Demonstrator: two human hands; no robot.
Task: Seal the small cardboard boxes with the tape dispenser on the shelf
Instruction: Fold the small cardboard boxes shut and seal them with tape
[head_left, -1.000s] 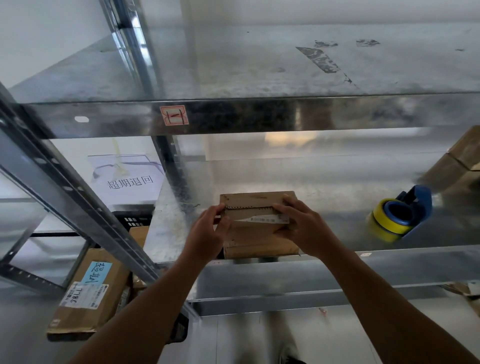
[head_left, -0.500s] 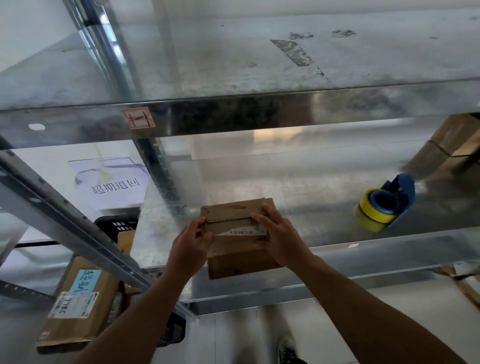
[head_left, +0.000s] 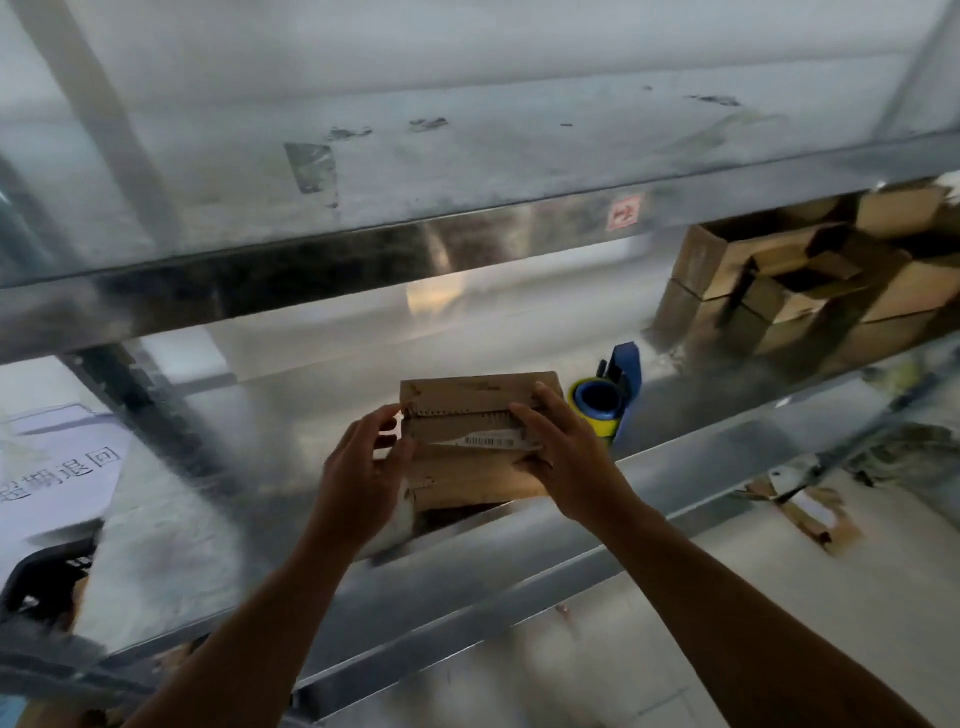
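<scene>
- We are gripping the small cardboard box (head_left: 475, 441) with both hands at the front edge of the metal shelf (head_left: 701, 457).
- Our left hand (head_left: 363, 467) is curling around the box's left end, thumb and fingers closing on its side.
- Our right hand (head_left: 563, 457) is clasping the right end, fingers lying across the top and thumb pressing near the white barcode label (head_left: 491, 441).
- The box is sitting tilted slightly, its near bottom edge hanging over the shelf lip; whether its base is fully resting on the shelf, we cannot tell.
- A perforated tear strip (head_left: 462, 414) is running across the box's top face between our two hands.
- The tape dispenser (head_left: 605, 405), blue with a yellow roll, is standing on the same shelf just beside the box's right end, partly behind our right fingers.
- A stack of open cardboard boxes (head_left: 800, 280) is sitting farther right on that shelf, well apart from our hands.
- The upper shelf (head_left: 467, 156) is crossing overhead, bearing a small red-and-white sticker (head_left: 622, 212) on its front edge.
- A white paper sign (head_left: 57, 467) with printed characters is showing at the left, below it a black crate (head_left: 47, 577).
</scene>
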